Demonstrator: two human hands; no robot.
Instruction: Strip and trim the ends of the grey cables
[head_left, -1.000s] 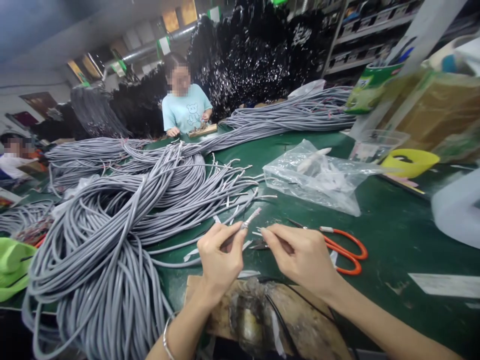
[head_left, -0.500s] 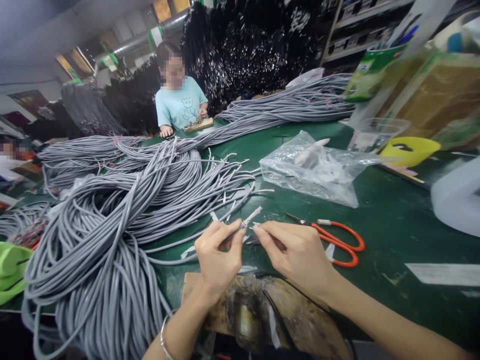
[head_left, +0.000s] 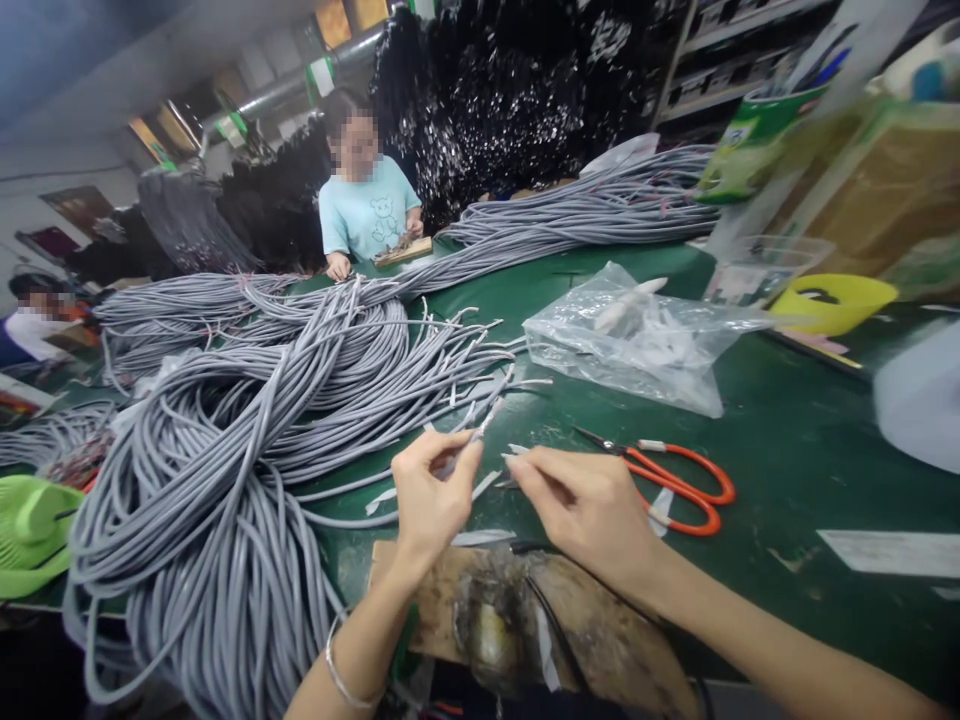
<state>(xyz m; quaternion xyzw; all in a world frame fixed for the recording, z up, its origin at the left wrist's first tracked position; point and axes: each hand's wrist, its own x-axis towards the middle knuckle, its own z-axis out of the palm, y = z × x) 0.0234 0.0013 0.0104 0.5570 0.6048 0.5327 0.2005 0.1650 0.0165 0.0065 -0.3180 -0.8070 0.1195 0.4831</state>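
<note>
My left hand [head_left: 436, 485] is closed in a pinch around a grey cable, whose pale, stripped-looking end [head_left: 491, 413] points up and away past the fingertips. A short gap to the right, my right hand [head_left: 585, 505] pinches a small pale strip [head_left: 517, 450] between thumb and forefinger. Most of that strip is hidden by the fingers. Orange-handled scissors [head_left: 709, 488] lie just beyond the right hand. A big heap of grey cables [head_left: 247, 450] spreads over the left side, many of their ends lying close to the left hand.
On the green table [head_left: 780, 470] rests a clear plastic bag [head_left: 637, 350] with white pieces inside. A yellow bowl [head_left: 844, 305] stands at the right. Near me is a stained wooden board [head_left: 600, 625] bearing a metal part. Across the table sits a person [head_left: 371, 210].
My hands have drawn apart. The left, with the cable end, has shifted slightly left, while the right still pinches the pale strip. The view has shifted slightly.
</note>
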